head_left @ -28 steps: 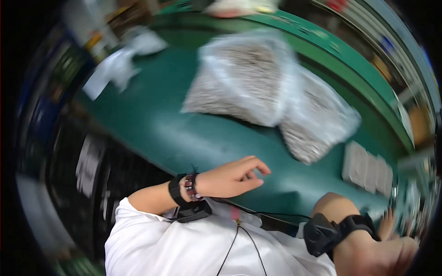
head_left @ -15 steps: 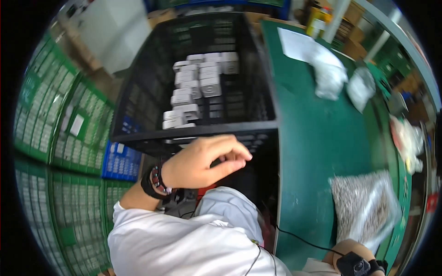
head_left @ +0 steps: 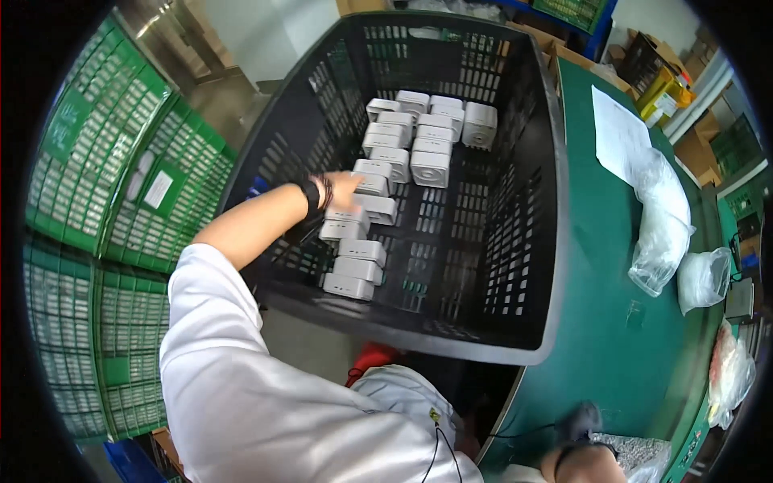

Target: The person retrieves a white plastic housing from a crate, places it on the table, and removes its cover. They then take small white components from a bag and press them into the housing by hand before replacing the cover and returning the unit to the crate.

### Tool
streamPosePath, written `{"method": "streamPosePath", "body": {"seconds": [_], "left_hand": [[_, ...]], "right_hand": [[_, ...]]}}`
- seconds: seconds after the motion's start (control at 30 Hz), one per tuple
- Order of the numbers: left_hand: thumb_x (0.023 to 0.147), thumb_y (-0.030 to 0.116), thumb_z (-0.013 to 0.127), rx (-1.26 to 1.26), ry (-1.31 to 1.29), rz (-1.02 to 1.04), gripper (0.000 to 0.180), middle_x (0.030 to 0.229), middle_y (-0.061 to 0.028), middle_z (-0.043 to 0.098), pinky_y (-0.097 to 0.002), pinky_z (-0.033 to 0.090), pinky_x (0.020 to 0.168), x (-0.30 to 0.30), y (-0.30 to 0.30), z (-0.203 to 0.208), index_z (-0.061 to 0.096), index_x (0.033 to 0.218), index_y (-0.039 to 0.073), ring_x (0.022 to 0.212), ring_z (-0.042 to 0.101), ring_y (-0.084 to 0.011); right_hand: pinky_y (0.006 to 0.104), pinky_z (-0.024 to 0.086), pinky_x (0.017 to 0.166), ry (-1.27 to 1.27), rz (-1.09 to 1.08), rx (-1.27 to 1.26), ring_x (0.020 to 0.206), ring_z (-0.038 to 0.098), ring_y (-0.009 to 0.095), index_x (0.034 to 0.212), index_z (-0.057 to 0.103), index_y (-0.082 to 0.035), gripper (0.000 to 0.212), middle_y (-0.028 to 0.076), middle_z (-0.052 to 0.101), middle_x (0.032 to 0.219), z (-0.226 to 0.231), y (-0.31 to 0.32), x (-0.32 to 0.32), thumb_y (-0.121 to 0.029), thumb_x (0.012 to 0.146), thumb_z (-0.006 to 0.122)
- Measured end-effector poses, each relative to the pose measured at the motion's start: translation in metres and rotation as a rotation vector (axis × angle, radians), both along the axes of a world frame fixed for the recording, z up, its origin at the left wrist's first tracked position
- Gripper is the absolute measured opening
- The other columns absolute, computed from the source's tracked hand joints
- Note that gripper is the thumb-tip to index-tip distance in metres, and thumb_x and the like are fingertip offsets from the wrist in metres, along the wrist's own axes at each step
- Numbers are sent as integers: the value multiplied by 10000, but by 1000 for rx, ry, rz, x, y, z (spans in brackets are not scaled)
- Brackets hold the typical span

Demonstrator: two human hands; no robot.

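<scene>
Inside the large black plastic crate (head_left: 547,338), several white box-shaped housings (head_left: 431,169) sit in uneven rows on the slatted floor. My left hand (head_left: 345,191) reaches palm down over the left-hand row, at a white housing (head_left: 372,183). Its fingers are smeared by motion, so whether they grip that piece does not show. Dark bands circle the left wrist. At the lower right edge, part of my right hand (head_left: 594,467) shows beside a clear bag of small pieces (head_left: 640,451) on the green table. Its fingers are hidden, and a dark device is strapped at that wrist.
The green tabletop (head_left: 596,322) runs along the crate's right side. On it lie a white sheet (head_left: 616,133), a long clear plastic bag (head_left: 664,217) and a smaller bag (head_left: 704,278). Green crates (head_left: 129,209) are stacked at the left. A cable (head_left: 523,435) crosses the table edge.
My left hand has gone from in front of the crate's near rim to inside it, among the white housings. The view has shifted, so the crate appears larger and nearer.
</scene>
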State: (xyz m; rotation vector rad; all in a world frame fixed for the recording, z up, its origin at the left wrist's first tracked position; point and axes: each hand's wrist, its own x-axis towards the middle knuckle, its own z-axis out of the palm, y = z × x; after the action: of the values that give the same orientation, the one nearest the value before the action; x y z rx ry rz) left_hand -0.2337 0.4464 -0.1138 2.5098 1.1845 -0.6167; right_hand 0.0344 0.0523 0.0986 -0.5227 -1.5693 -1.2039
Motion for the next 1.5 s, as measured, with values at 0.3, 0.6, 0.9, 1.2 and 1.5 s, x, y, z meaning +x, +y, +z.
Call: {"method": "streamPosePath", "body": {"seconds": [0.3, 0.6, 0.9, 1.2, 1.5], "left_hand": [[462, 604, 756, 68, 143, -271, 1184, 1346, -278, 201, -540, 211, 1000, -25, -80, -56, 203, 1369, 81, 1237, 220, -453], [451, 619, 747, -73, 33, -492, 1137, 1381, -295, 105, -481, 189, 1036, -12, -96, -71, 264, 1357, 129, 1278, 166, -424], [423, 474, 817, -132, -1, -527, 1103, 1363, -275, 184, -479, 247, 1011, -11, -90, -59, 306, 1337, 128, 1249, 242, -421], [504, 287, 777, -172, -4, -781, 911, 1312, -221, 334, -392, 352, 930, -48, -101, -52, 377, 1297, 85, 1159, 393, -354], [560, 275, 746, -66, -245, -793, 844, 1299, -231, 344, -400, 359, 946, -15, -114, -68, 375, 1280, 39, 1147, 397, -350]], "right_hand": [[287, 409, 726, 922, -312, -827, 777, 493, 176, 1065, 467, -3, 204, 87, 522, 857, -136, 64, 102, -29, 862, 477], [196, 363, 668, 1582, 14, -1128, 707, 439, 77, 965, 530, -3, 118, 5, 487, 767, -163, 59, 150, -83, 887, 491], [190, 344, 674, 1499, 16, -1227, 699, 417, 75, 942, 537, -10, 111, -3, 469, 752, -159, 58, 146, -92, 895, 478], [188, 334, 664, 1518, -15, -1206, 691, 408, 74, 953, 536, 1, 135, -3, 464, 748, -160, 58, 151, -109, 896, 482], [199, 348, 668, 1498, 14, -1212, 701, 414, 78, 948, 540, -8, 138, -9, 473, 775, -160, 62, 148, -126, 894, 491]]}}
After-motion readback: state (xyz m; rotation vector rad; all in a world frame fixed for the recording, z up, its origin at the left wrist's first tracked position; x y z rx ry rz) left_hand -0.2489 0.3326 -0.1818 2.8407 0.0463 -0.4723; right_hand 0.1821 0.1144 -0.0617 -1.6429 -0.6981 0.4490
